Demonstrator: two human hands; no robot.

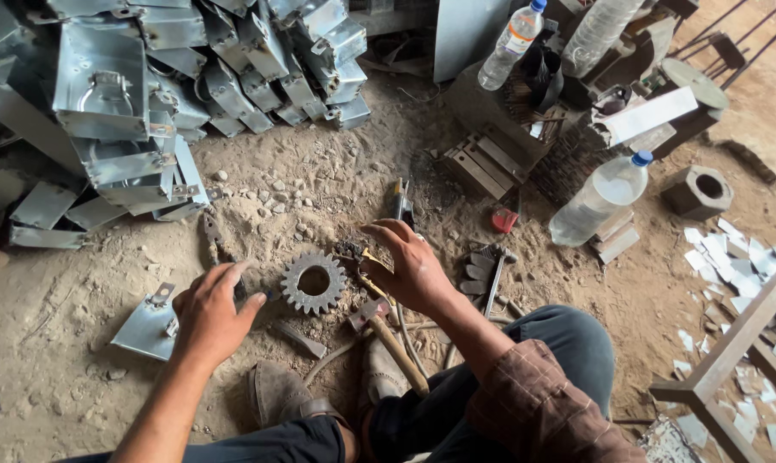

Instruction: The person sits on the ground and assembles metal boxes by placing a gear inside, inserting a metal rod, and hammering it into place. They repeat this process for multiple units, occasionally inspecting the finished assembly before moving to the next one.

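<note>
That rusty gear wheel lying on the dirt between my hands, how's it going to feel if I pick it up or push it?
The gear wheel looks like thick solid metal, so probably heavy for its size and fully rigid. It lies flat on the dirt floor, so it is unlikely to roll. Its teeth and centre hole should give grip, though they may dig in when pushed.

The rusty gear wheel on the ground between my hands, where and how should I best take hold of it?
The gear wheel lies flat on the dirt with its round centre hole facing up. Probably best to come from above: hook a finger into the hole and pinch the toothed rim with the thumb. The left hand is nearest.
</note>
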